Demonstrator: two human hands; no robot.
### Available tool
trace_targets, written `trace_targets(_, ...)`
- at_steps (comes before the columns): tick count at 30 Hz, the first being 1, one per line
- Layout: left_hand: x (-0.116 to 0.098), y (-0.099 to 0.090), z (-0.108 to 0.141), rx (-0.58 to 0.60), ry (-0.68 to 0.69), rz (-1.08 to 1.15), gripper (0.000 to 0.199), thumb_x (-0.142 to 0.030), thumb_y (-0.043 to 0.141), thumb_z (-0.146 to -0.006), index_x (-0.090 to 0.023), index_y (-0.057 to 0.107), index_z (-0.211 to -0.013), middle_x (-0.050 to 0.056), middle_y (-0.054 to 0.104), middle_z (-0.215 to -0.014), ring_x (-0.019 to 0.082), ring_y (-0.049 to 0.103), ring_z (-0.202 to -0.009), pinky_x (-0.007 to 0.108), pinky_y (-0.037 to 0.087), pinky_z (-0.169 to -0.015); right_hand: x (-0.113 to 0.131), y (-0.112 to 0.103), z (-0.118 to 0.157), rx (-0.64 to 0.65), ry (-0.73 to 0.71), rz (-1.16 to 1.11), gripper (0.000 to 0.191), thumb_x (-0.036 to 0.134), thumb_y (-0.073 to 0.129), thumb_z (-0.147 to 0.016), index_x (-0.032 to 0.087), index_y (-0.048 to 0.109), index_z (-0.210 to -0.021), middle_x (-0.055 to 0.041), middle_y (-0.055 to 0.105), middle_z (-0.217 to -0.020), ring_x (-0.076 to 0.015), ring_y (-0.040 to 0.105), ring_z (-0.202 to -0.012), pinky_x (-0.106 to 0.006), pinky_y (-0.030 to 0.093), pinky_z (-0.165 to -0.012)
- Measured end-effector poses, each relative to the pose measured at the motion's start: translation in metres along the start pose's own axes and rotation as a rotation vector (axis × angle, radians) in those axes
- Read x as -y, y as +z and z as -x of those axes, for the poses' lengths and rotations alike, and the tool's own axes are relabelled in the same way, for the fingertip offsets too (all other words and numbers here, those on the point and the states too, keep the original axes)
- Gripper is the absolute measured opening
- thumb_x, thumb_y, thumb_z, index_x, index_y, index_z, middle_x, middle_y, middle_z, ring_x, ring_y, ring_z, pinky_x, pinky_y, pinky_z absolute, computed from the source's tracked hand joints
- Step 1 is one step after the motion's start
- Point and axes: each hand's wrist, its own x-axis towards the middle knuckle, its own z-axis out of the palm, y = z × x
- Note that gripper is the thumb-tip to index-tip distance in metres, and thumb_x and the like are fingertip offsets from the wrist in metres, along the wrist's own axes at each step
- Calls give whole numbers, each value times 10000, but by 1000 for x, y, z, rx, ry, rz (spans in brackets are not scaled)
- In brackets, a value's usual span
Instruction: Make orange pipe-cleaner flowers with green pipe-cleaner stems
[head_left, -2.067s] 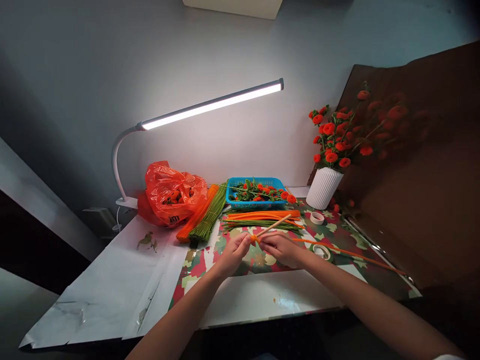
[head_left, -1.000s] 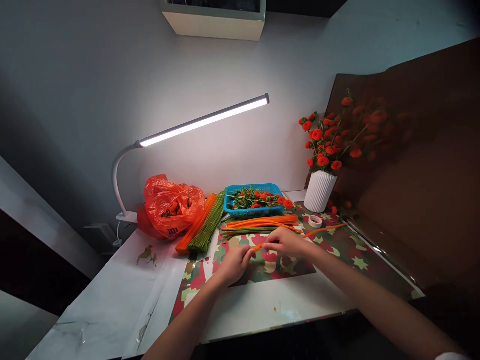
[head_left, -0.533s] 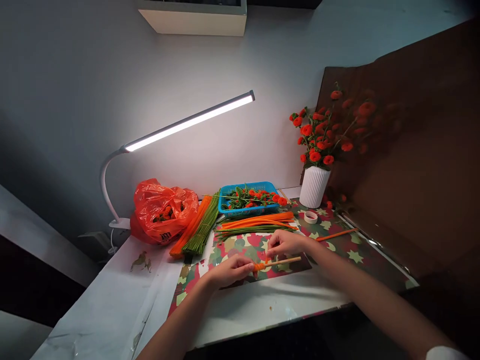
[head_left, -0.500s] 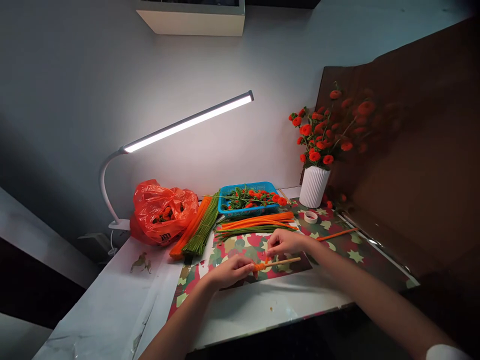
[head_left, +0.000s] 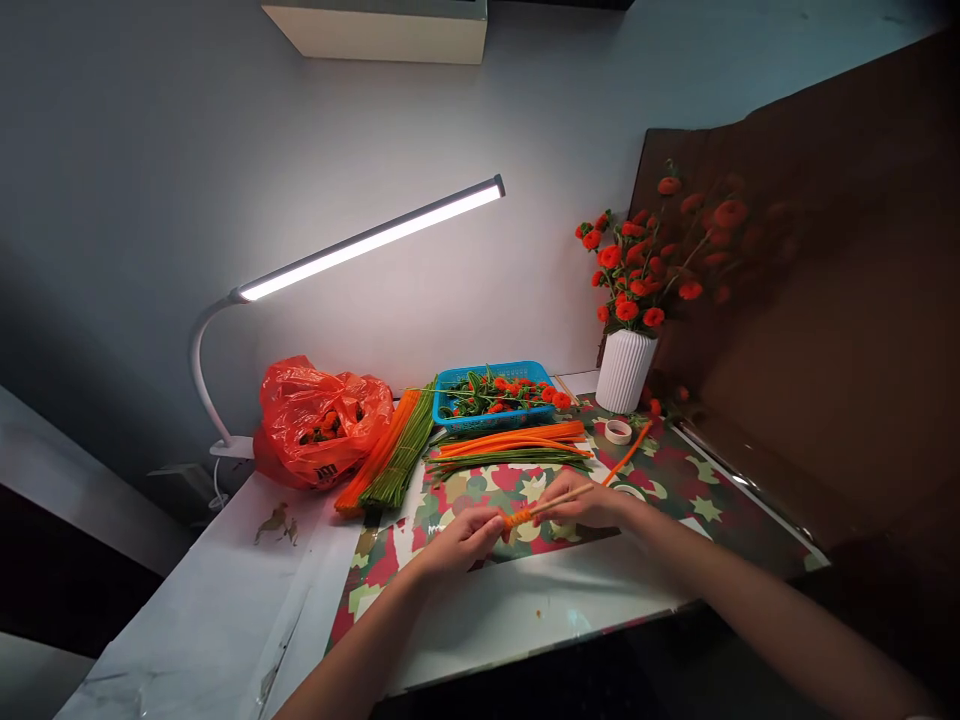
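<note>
A thin wooden stick (head_left: 564,498) slants up to the right between my hands, its lower end wrapped in coils of orange fuzzy stem (head_left: 517,519). My left hand (head_left: 471,537) pinches the coiled end between thumb and fingers. My right hand (head_left: 576,503) is closed around the free length of the orange stem, just behind the stick. That length's loose end (head_left: 630,452) sticks out beyond the right hand, up and to the right. The right fingertips are partly hidden by the stick.
Orange and green stems (head_left: 517,438) lie behind my hands, before a blue basket (head_left: 437,412) of flowers. A red bag (head_left: 300,450), stem bundles (head_left: 405,455) and a lamp (head_left: 375,240) are left. Tape (head_left: 618,432) and a white vase (head_left: 626,372) are right.
The stick now tilts more steeply upward. My right hand has shifted slightly right, and the orange stem's loose end has swung from nearly level to pointing up and away.
</note>
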Motion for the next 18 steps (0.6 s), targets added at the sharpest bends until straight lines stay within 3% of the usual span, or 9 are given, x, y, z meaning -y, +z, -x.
trace_targets(5,-17,-6,4,112,-4,-309,466,-552,385,-878,-149,594,-772,-46,411,-550,88,365,-497,206,265,-481,5,-28,-2,82,59,9,358,429,565,-833,116,725,-764,-17,621,-608,-97,481,-526,-194,326,-472)
trace_targets(7,-20,-6,4,78,-32,-368,451,-527,367,-888,-154,587,-763,-40,443,-542,94,388,-490,212,277,-490,15,-28,-2,41,52,123,314,376,566,-841,126,700,-705,-10,609,-586,-90,455,-509,-196,299,-467)
trace_targets(9,-19,-6,2,-36,-47,-365,442,-521,346,-893,-162,561,-751,-40,446,-525,99,389,-473,218,278,-487,27,-18,-3,-89,7,293,297,321,555,-858,141,660,-646,-5,592,-569,-92,446,-514,-207,285,-487)
trace_targets(11,-14,-5,0,-176,-9,-296,447,-548,355,-880,-166,532,-730,-39,436,-537,99,377,-479,217,269,-481,36,-4,-2,-253,-52,453,292,295,529,-883,156,632,-647,-9,595,-587,-105,463,-542,-222,281,-512)
trace_targets(13,-9,-4,-2,-262,43,-145,466,-600,384,-848,-169,508,-720,-56,372,-529,88,317,-468,209,232,-455,39,9,-1,-307,-136,521,294,273,469,-918,166,633,-699,-25,620,-639,-119,494,-572,-233,296,-532)
trace_targets(15,-5,-4,-2,-253,54,53,486,-648,408,-815,-177,483,-725,-88,268,-497,74,220,-438,202,175,-423,36,13,0,-308,-195,496,305,282,427,-944,171,654,-772,-39,650,-698,-130,536,-612,-235,328,-557)
trace_targets(18,-4,-4,0,-117,40,241,485,-657,450,-796,-178,476,-732,-113,202,-466,62,150,-414,196,147,-400,22,3,0,-260,-226,354,311,351,436,-950,180,687,-884,-47,685,-785,-136,580,-666,-223,365,-576)
